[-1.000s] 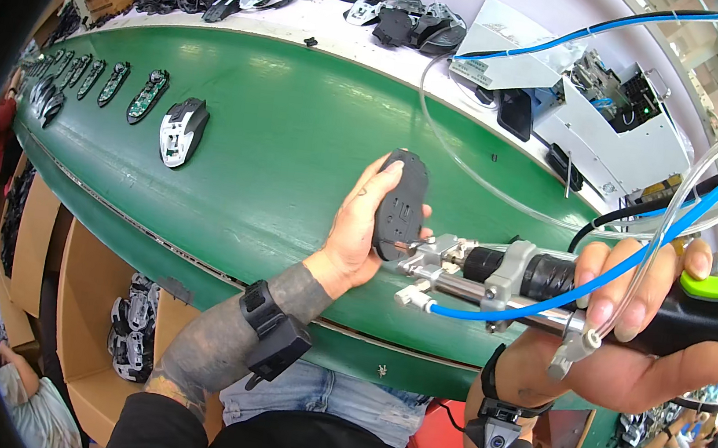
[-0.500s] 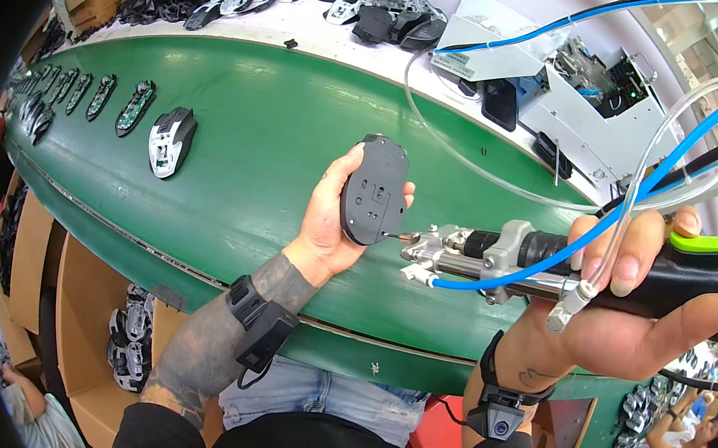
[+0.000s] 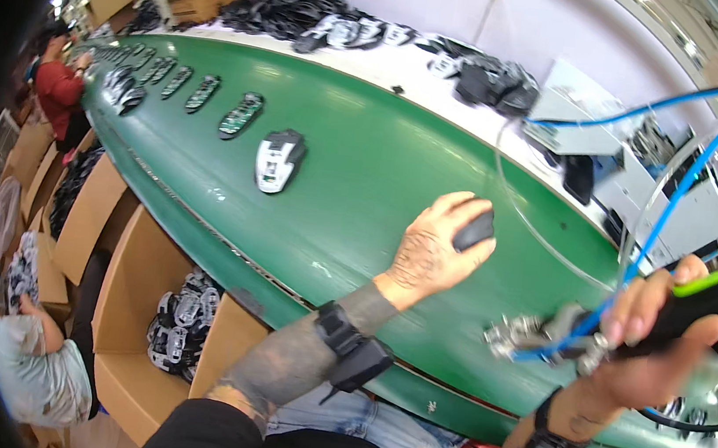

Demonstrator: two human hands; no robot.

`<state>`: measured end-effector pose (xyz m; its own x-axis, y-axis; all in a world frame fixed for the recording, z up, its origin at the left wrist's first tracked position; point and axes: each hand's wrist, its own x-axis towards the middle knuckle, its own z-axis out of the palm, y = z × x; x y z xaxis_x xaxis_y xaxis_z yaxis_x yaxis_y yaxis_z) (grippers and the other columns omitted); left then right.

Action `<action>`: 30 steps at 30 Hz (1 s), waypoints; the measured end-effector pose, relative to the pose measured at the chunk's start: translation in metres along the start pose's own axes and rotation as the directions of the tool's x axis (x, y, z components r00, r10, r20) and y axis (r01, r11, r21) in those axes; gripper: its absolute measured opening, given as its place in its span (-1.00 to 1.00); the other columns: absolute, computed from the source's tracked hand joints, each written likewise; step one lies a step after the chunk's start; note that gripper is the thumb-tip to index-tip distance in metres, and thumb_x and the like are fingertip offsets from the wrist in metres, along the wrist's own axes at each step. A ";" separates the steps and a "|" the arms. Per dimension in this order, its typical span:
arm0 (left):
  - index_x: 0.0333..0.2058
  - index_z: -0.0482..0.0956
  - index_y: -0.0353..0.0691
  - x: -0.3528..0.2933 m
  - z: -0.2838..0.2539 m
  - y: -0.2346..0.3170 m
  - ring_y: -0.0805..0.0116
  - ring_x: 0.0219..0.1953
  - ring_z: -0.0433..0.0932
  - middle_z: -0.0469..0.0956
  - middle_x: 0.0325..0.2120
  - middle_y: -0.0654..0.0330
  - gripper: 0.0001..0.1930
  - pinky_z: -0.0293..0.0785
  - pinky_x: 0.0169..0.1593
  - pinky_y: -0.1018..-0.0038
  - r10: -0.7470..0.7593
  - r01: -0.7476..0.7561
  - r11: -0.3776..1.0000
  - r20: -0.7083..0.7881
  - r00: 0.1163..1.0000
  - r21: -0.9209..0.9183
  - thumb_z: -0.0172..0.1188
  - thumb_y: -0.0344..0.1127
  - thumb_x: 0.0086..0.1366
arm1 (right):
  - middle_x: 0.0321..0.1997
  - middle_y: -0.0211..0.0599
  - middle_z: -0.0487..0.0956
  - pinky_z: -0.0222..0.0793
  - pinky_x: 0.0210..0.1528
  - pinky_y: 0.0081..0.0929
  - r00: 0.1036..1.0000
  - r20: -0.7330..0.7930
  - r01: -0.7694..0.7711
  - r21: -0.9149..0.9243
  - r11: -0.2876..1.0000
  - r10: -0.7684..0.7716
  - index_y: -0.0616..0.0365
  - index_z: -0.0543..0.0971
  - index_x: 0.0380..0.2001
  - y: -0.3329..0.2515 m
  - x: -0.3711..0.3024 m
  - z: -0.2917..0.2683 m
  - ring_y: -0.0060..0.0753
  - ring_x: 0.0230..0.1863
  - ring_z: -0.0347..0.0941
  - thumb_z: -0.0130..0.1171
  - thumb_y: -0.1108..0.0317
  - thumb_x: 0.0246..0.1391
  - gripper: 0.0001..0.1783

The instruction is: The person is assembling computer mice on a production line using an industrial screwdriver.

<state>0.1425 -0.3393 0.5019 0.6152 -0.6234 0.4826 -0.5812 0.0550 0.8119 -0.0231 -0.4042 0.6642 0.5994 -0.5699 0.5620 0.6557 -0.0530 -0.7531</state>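
My left hand point(image 3: 436, 249) is palm down over a dark computer mouse point(image 3: 475, 232) at the middle of the green conveyor belt point(image 3: 356, 171). Its fingers curl around the mouse, hiding most of it; only a rounded dark part shows. On the right, my right hand point(image 3: 641, 349), partly blurred, grips a black powered screwdriver point(image 3: 708, 304) with a green lever and a blue air hose point(image 3: 676, 203). The screwdriver's metal nose points left, apart from the mouse. A white and black half-built mouse point(image 3: 279, 162) lies on the belt to the left of my left hand.
Several mouse bases with green circuit boards point(image 3: 241, 116) line the belt toward the far left. Black parts point(image 3: 286, 8) and shells lie on the white ledge behind, beside a white machine point(image 3: 697, 209). A cardboard box point(image 3: 127, 313) holds shells. Co-workers point(image 3: 59, 93) are at the left.
My left hand has turned over, so the mouse's underside no longer shows, and moved away from the screwdriver's tip. The view has swung, with the belt's contents appearing farther right.
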 end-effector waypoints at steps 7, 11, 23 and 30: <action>-0.08 0.45 -0.04 -0.002 -0.002 -0.005 0.04 -0.05 0.42 0.29 0.06 0.08 -0.46 0.35 0.01 0.22 -0.159 0.112 0.946 0.134 0.978 0.304 0.26 -0.09 -0.11 | -0.71 -0.41 0.31 0.20 -0.64 -0.68 0.981 0.192 0.023 -0.080 0.997 -0.007 0.17 0.14 -0.19 -0.040 0.004 -0.012 -0.55 -0.76 0.25 -0.06 -0.08 0.14 -0.49; -0.06 0.42 -0.14 0.000 -0.024 -0.022 -0.06 0.11 0.26 0.22 0.08 -0.12 -0.45 0.21 0.13 0.16 -0.156 0.149 0.987 0.176 0.972 0.055 0.24 0.01 -0.01 | -0.73 -0.38 0.26 0.13 -0.73 -0.71 0.997 0.050 0.059 -0.017 0.998 -0.058 0.21 0.17 -0.25 -0.025 0.004 -0.012 -0.53 -0.80 0.18 -0.11 -0.03 0.18 -0.54; -0.03 0.41 0.06 0.022 -0.147 -0.079 -0.09 -0.09 0.32 0.24 -0.05 -0.04 -0.50 0.38 -0.06 0.15 -0.336 0.326 0.478 -0.173 0.926 0.816 0.19 -0.05 0.00 | -0.73 -0.42 0.25 0.05 -0.72 -0.74 0.976 -0.104 0.183 -0.079 0.980 -0.191 0.20 0.18 -0.25 -0.030 -0.004 -0.002 -0.61 -0.79 0.15 -0.18 0.03 0.23 -0.61; -0.04 0.43 -0.02 -0.003 -0.031 0.009 -0.13 -0.09 0.36 0.28 -0.06 -0.14 -0.49 0.40 -0.06 0.14 -0.163 -0.131 0.765 0.388 0.907 0.630 0.19 -0.07 -0.02 | -0.68 -0.35 0.31 0.13 -0.56 -0.57 0.916 -0.278 0.279 -0.075 0.957 -0.289 0.20 0.26 -0.20 -0.028 0.004 -0.009 -0.45 -0.72 0.19 -0.17 -0.07 0.19 -0.52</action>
<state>0.1520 -0.3132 0.5181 0.4466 -0.8769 0.1780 -0.8613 -0.3675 0.3509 -0.0435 -0.4128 0.6846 0.2319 -0.7350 0.6371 0.7609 -0.2710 -0.5896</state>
